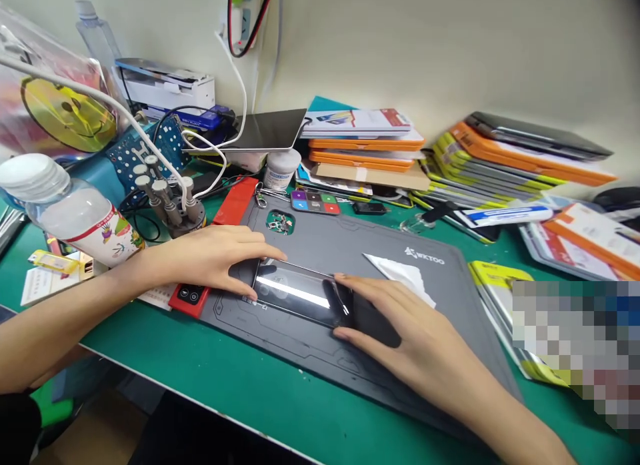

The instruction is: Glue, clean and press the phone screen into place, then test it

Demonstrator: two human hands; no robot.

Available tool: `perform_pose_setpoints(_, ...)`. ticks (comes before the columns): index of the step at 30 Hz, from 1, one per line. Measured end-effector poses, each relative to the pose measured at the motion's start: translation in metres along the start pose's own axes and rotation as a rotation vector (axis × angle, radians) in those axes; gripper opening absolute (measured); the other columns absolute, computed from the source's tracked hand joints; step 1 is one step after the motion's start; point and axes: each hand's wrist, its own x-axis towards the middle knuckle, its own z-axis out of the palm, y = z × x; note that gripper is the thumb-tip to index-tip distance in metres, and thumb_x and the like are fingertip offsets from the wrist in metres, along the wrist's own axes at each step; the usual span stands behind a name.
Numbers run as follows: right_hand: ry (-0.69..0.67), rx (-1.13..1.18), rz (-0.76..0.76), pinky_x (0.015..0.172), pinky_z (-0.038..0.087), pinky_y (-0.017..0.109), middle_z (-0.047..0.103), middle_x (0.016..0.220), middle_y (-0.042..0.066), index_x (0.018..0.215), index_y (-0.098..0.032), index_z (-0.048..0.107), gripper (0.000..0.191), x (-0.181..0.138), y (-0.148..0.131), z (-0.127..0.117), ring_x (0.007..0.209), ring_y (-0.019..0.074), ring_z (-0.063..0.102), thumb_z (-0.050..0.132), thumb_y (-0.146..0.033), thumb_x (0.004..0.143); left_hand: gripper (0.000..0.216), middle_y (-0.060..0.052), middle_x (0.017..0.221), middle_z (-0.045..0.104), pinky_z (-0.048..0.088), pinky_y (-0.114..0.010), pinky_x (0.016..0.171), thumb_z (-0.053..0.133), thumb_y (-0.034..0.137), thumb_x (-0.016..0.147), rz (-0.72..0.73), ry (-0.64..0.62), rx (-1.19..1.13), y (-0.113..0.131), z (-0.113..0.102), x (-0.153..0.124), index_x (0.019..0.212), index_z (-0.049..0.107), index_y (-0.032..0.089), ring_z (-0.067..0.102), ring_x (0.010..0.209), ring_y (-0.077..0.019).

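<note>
**Here, one hand on each end of the phone (295,293)**

The phone lies flat on the gray mat (330,248), its long axis running left to right. The left hand (210,257) rests on its left end, index finger along the far edge and thumb at the near corner, stretched and not closed round it. The right hand (400,328) covers the right end with flat fingers, gripping nothing. Both hands touch it; neither is nearer.
</note>
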Motion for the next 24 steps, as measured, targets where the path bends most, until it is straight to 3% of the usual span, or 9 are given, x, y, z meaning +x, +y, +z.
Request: perform_pose_setpoints(24, -0.015, 0.052, 0.028, 0.104, 0.058, 0.052, 0.070, 0.140, 0.010, 0.154, -0.030, 0.050, 0.060, 0.0002, 0.0022, 0.0001, 0.127, 0.0329, 0.067, 0.062, -0.056, 0.102, 0.069, -0.008, 0.126, 0.072, 0.049, -0.034, 0.102, 0.076, 0.048, 0.096, -0.003, -0.015, -0.003, 0.0039, -0.0030, 0.0039, 0.158, 0.051, 0.029, 0.066, 0.118, -0.0255)
